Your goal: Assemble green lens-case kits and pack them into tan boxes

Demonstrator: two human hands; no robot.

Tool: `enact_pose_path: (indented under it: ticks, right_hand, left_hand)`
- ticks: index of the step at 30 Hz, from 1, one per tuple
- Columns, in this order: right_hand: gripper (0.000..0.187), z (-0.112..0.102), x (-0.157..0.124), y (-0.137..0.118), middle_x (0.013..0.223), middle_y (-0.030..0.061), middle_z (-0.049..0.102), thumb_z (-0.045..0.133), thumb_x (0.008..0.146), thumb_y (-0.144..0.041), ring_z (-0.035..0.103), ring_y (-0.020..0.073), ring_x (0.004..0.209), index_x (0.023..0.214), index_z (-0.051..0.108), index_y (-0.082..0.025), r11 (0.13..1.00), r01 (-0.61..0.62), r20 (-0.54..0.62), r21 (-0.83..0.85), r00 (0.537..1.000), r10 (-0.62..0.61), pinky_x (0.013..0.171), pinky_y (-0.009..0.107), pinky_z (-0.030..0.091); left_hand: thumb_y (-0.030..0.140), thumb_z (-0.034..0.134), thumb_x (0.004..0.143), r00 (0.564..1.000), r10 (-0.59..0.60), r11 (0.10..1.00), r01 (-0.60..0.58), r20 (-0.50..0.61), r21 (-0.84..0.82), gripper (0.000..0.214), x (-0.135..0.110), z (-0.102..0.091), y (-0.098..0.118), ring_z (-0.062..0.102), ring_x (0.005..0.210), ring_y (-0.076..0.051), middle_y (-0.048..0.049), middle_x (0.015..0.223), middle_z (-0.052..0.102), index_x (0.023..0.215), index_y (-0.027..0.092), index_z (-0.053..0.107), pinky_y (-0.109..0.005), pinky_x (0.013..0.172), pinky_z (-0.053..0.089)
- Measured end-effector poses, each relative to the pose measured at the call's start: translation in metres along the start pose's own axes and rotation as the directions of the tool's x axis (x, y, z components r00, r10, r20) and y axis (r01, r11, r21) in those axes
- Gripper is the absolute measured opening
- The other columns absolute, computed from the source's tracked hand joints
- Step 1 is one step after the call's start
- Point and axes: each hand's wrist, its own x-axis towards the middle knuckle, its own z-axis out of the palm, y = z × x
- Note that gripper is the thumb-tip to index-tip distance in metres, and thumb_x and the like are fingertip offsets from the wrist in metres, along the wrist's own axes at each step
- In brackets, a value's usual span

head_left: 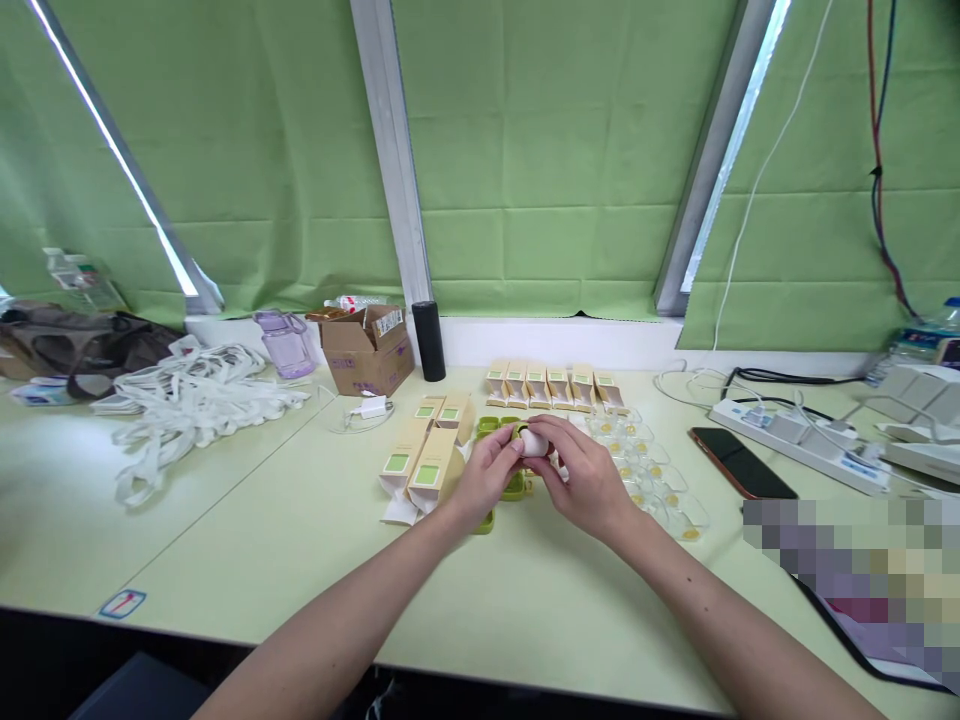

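Note:
My left hand (486, 478) and my right hand (583, 478) meet over the middle of the pale green table, both pinched on a small white rounded piece with a green part (531, 440). Under and beside my hands lie several small green pieces (516, 487). To the left of my left hand lie small cream boxes with green labels (421, 458). A row of the same boxes (553, 386) stands behind my hands. To the right of my right hand are several clear plastic shells with yellow dots (652, 478).
A black phone (741, 463) and a white power strip (806, 440) with cables lie at the right. An open cardboard box (367, 352), a black cylinder (429, 341), a purple bottle (285, 344) and a heap of white straps (191, 392) sit at the back left.

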Motion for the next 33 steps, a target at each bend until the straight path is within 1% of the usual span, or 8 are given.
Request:
enact_pose_path:
  ticks: [2,6,10,16,25,28,31,33]
  right_hand:
    - [0.04,0.002,-0.004,0.002,0.134,0.0145,0.073,0.061,0.103,-0.017,0.073,0.0301,0.121,0.142,0.057,-0.024,1.0,0.014,-0.012,-0.017,1.0,-0.014,0.095,0.046,0.068]
    - [0.046,0.005,-0.009,0.003,0.137,0.0158,0.072,0.062,0.103,-0.019,0.071,0.0313,0.125,0.148,0.054,-0.023,0.999,0.041,-0.017,-0.033,0.999,-0.041,0.099,0.048,0.067]
    - [0.043,0.007,-0.009,0.003,0.135,0.0168,0.072,0.062,0.104,-0.019,0.073,0.0315,0.123,0.146,0.056,-0.022,0.997,0.057,-0.02,-0.054,0.998,-0.058,0.099,0.048,0.067]
    - [0.043,0.008,-0.008,0.002,0.133,0.0181,0.073,0.056,0.106,-0.017,0.073,0.0317,0.123,0.148,0.056,-0.021,0.995,0.073,-0.053,-0.071,0.996,-0.077,0.099,0.049,0.068]
    - [0.047,0.009,-0.007,-0.001,0.133,0.019,0.073,0.054,0.105,-0.013,0.072,0.0314,0.126,0.151,0.052,-0.02,0.993,0.105,-0.064,-0.06,0.992,-0.109,0.102,0.05,0.067]
    - [0.049,0.009,-0.007,-0.001,0.135,0.019,0.072,0.054,0.105,-0.012,0.071,0.0317,0.127,0.153,0.051,-0.021,0.994,0.098,-0.065,-0.05,0.993,-0.101,0.104,0.051,0.066]
    - [0.051,0.01,-0.009,0.001,0.138,0.0184,0.071,0.055,0.105,-0.014,0.07,0.0316,0.129,0.155,0.051,-0.022,0.998,0.059,-0.066,-0.035,0.996,-0.061,0.107,0.051,0.064]
    - [0.052,0.011,-0.01,0.003,0.138,0.0181,0.071,0.055,0.105,-0.014,0.07,0.0314,0.129,0.156,0.05,-0.023,0.999,0.038,-0.062,-0.038,0.997,-0.041,0.107,0.051,0.064]
  left_hand:
    - [0.053,0.084,0.086,1.0,-0.012,1.0,0.012,0.003,-0.002,0.048,-0.001,-0.002,-0.002,0.069,0.095,-0.019,-0.0066,0.102,0.074,0.114,0.015,0.075,-0.029,0.088,0.056]
    - [0.053,0.083,0.086,1.0,0.005,0.998,-0.003,-0.02,0.063,0.048,-0.001,-0.003,-0.005,0.068,0.093,-0.018,-0.0067,0.102,0.074,0.114,0.014,0.075,-0.028,0.086,0.055]
    - [0.052,0.081,0.087,0.998,0.011,0.996,-0.006,-0.062,0.09,0.045,-0.001,-0.001,-0.006,0.067,0.09,-0.018,-0.0065,0.101,0.074,0.109,0.014,0.074,-0.028,0.084,0.055]
    - [0.05,0.078,0.089,0.994,0.066,0.988,-0.053,-0.087,0.145,0.046,-0.002,0.006,-0.004,0.069,0.105,-0.021,-0.0086,0.112,0.075,0.12,0.016,0.073,-0.029,0.09,0.055]
    - [0.049,0.076,0.09,0.986,0.108,0.972,-0.078,-0.128,0.222,0.042,-0.002,0.007,-0.006,0.067,0.094,-0.019,-0.007,0.104,0.075,0.115,0.015,0.071,-0.028,0.083,0.054]
    - [0.051,0.075,0.091,0.985,0.119,0.971,-0.09,-0.122,0.221,0.043,-0.003,0.008,-0.006,0.068,0.096,-0.02,-0.0072,0.105,0.075,0.116,0.016,0.072,-0.028,0.084,0.054]
    - [0.054,0.074,0.093,0.989,0.118,0.983,-0.104,-0.086,0.153,0.045,-0.005,0.01,-0.004,0.068,0.106,-0.022,-0.0091,0.113,0.075,0.119,0.017,0.073,-0.03,0.092,0.055]
    - [0.055,0.079,0.09,0.994,0.1,0.989,-0.095,-0.044,0.116,0.05,-0.005,0.01,-0.003,0.068,0.114,-0.024,-0.0109,0.12,0.074,0.123,0.018,0.072,-0.032,0.098,0.054]
